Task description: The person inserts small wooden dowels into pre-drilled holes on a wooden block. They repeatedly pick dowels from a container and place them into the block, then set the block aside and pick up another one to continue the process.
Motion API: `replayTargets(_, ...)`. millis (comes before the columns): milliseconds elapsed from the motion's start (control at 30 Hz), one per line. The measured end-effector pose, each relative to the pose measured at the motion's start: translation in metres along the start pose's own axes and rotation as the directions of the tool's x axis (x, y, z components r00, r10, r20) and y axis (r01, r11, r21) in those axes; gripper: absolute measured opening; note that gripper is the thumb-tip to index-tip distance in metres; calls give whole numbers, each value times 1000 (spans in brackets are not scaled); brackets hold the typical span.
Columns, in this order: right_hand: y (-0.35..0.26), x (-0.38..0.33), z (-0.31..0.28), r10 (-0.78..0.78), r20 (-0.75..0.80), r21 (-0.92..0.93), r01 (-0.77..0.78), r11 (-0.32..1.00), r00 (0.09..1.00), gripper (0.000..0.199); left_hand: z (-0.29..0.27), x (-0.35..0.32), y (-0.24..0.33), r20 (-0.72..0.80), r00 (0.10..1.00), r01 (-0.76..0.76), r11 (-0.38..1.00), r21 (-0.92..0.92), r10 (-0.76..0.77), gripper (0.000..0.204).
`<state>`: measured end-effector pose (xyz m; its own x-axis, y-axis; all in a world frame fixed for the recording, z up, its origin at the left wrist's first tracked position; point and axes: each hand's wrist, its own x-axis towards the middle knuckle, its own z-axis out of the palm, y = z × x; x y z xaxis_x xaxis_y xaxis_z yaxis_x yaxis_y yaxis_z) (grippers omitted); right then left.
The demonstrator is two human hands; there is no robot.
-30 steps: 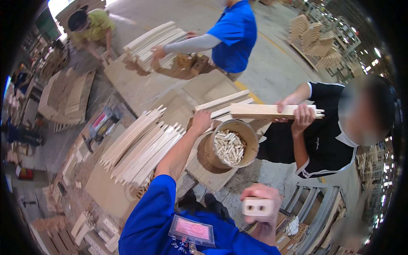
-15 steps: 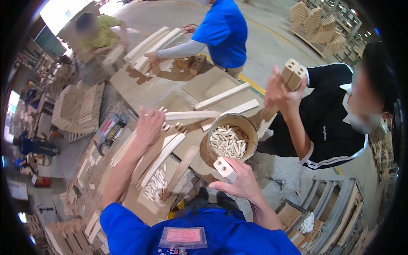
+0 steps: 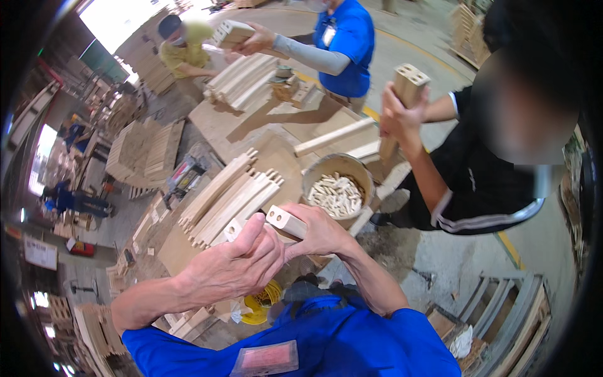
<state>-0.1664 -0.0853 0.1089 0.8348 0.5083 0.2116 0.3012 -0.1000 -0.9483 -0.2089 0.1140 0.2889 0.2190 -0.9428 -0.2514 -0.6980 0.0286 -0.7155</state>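
Note:
My left hand (image 3: 245,261) is closed around a pale wooden bar (image 3: 233,230), whose drilled end shows beyond the thumb. Right beside it, my right hand (image 3: 321,229) grips another wooden bar (image 3: 284,220) with two round holes in its end. The two hands meet, and most of both bars' length is hidden. Beyond them, several long wooden bars (image 3: 220,196) lie side by side on the table, dowels sticking out of their ends. A round bucket (image 3: 309,183) of short wooden dowels (image 3: 339,195) stands past my right hand.
Opposite on the right, a co-worker in black holds drilled bars (image 3: 408,88) upright. Across the table, another in blue lifts drilled bars (image 3: 233,34) above a stack (image 3: 242,81). Loose bars (image 3: 333,137) lie behind the bucket. A grey slatted rack (image 3: 496,308) stands at lower right.
My left hand has come back from the long bars to my right hand and now grips a bar. The co-worker in blue has raised a group of bars off the table.

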Motion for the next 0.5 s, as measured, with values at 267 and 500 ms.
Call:
replayTargets(267, 27, -78, -26, 137, -227, 383, -41, 923, 964, 61, 13, 92, 0, -398, 910, -140, 990, -28, 118, 51)
replayTargets(500, 19, -153, -47, 270, -670, 447, 86, 891, 691, 65, 120, 162, 25, -154, 865, -193, -34, -981, -477, 79)
